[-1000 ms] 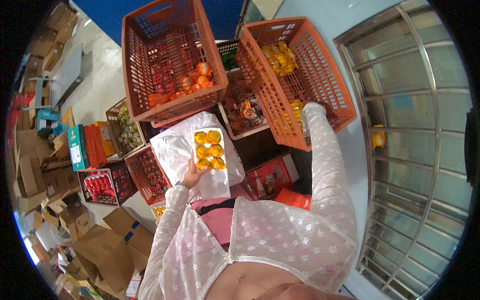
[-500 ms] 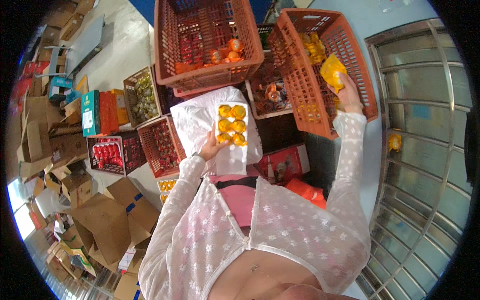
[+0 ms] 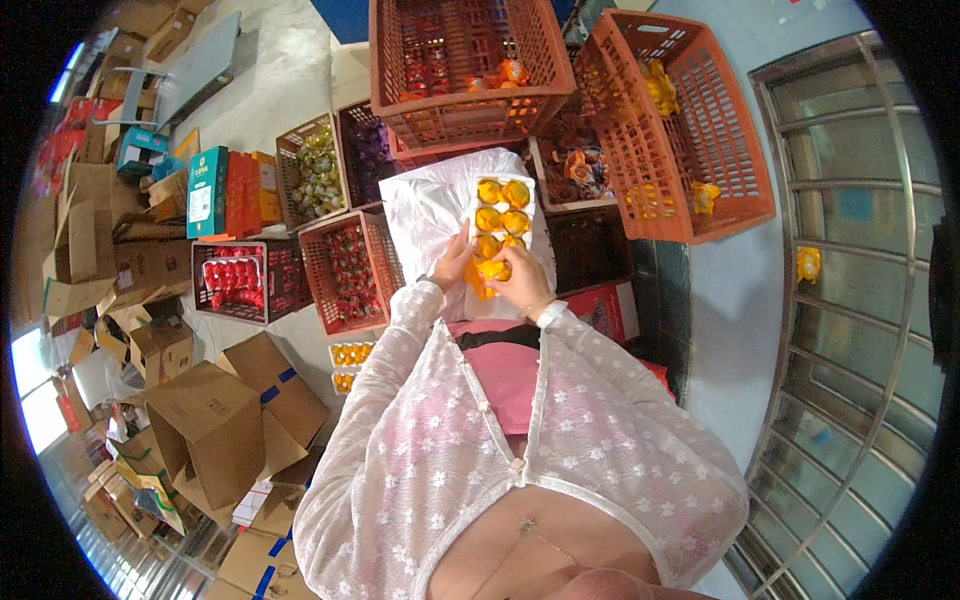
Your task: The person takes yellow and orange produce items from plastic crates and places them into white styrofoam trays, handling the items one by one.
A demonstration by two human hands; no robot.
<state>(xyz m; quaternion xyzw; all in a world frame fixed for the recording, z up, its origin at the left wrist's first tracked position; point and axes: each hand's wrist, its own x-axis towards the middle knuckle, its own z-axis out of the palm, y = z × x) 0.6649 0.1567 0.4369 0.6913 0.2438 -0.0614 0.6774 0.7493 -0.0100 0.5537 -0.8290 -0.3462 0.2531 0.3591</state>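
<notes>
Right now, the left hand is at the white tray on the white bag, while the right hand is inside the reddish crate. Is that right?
Not quite: the right hand is outside the reddish crate. The head view shows it at the white tray's near end, on a yellow-wrapped piece. The left hand is at that tray on the white bag, as stated.

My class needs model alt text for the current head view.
A person's right hand holds a yellow-wrapped item over a white tray of similar ones, left hand at the tray's edge. A white bag lies beneath; orange crates stand beyond.
</notes>
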